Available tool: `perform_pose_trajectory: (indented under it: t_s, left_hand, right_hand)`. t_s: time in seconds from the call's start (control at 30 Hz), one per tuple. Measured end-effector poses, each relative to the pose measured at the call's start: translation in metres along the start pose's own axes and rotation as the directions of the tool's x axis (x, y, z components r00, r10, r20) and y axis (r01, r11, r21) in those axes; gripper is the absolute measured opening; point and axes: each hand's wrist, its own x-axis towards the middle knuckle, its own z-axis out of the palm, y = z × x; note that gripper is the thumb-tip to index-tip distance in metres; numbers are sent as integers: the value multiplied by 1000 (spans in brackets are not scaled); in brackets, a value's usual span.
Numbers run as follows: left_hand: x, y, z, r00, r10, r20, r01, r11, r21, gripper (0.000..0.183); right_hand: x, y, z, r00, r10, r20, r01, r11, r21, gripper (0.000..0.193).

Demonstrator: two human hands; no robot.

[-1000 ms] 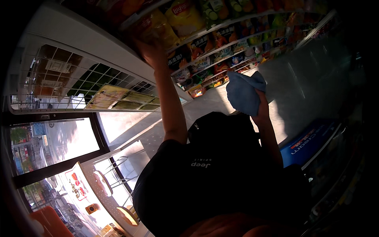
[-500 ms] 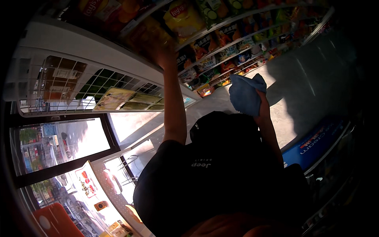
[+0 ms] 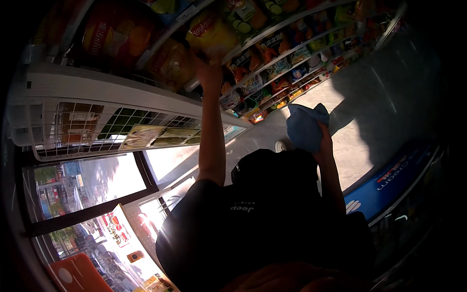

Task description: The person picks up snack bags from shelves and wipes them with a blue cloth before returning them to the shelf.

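Observation:
My left arm reaches up to a shelf of snack bags, and my left hand [image 3: 209, 73] is at the shelf's front edge. Nearest to it are an orange-yellow chip bag [image 3: 170, 63] and a yellow chip bag [image 3: 206, 31]. Shadow and blur hide its fingers, so I cannot tell whether they grip a bag or only touch one. Lower and to the right, my right hand [image 3: 324, 141] is closed around a crumpled blue cloth [image 3: 306, 127], held out above the floor.
Tiered shelves [image 3: 272, 65] packed with snack bags run toward the far right. At left, a white wire basket [image 3: 116, 127] holds flat packages, beside a glass door [image 3: 87, 180]. A blue freezer panel [image 3: 389, 180] stands at right. An orange object [image 3: 80, 272] is at lower left.
My left hand has shifted slightly right and down along the shelf edge. The whole view has shifted a little, and a shoe now shows on the floor. The cloth stays in my right hand.

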Motion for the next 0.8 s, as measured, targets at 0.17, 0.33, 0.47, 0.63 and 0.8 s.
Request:
perform_pose_trajectory:
  t_s: [0.17, 0.33, 0.47, 0.63, 0.8]
  left_hand:
    - [20, 7, 3, 982, -188, 21, 187, 982, 36, 97]
    - [23, 18, 14, 989, -61, -137, 57, 998, -35, 91]
    - [14, 47, 11, 973, -121, -198, 111, 992, -61, 89]
    - [10, 48, 12, 959, -168, -229, 61, 909, -412, 87]
    - [-1, 49, -5, 933, -292, -208, 272, 955, -121, 67]
  right_hand:
    - [4, -7, -11, 993, 1, -116, 4, 999, 42, 48]
    - [1, -22, -20, 994, -8, -106, 8, 1000, 4, 46]
    - [7, -48, -2, 996, 41, -75, -45, 997, -65, 47]
    - [31, -87, 9, 998, 65, 5, -65, 996, -64, 47]
    - [75, -119, 13, 990, 78, 121, -65, 992, -111, 49]
